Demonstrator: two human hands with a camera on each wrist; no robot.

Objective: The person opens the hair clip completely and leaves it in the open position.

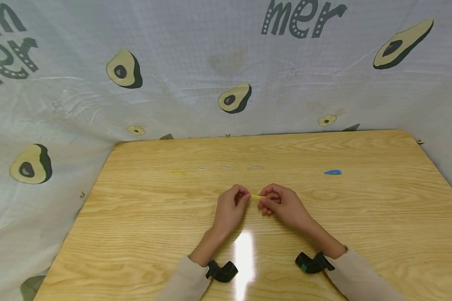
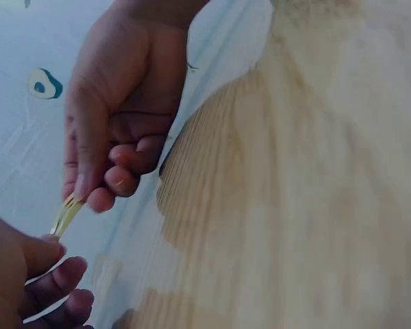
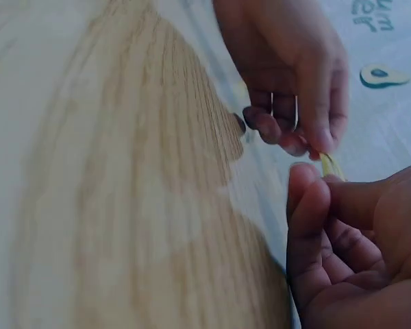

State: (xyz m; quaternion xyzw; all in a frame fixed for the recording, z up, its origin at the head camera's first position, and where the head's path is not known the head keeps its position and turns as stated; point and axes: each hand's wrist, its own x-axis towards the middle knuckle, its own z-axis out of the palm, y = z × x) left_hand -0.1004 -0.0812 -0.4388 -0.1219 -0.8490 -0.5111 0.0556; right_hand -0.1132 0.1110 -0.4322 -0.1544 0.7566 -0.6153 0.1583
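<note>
A slim yellow hair clip [image 1: 258, 196] with a slit along its length is stretched between my two hands, above the wooden table. My left hand [image 1: 230, 209] pinches one end of it between thumb and index finger. At the other end, the thumb and index finger of my right hand [image 1: 282, 205] grip it, the remaining fingers curled in below. Up close in the left wrist view, the clip [image 2: 67, 214] runs from fingertips to fingertips, both its ends covered. In the right wrist view, only a short stretch of the clip [image 3: 331, 164] shows.
On the table [image 1: 143, 234], a blue tapered clip [image 1: 333, 172] lies to the right. Farther left is a thin yellow piece [image 1: 178, 172], in a row with several faint pale pieces [image 1: 226, 167]. A cloth with avocado prints [image 1: 181, 62] hangs behind the table and at its sides.
</note>
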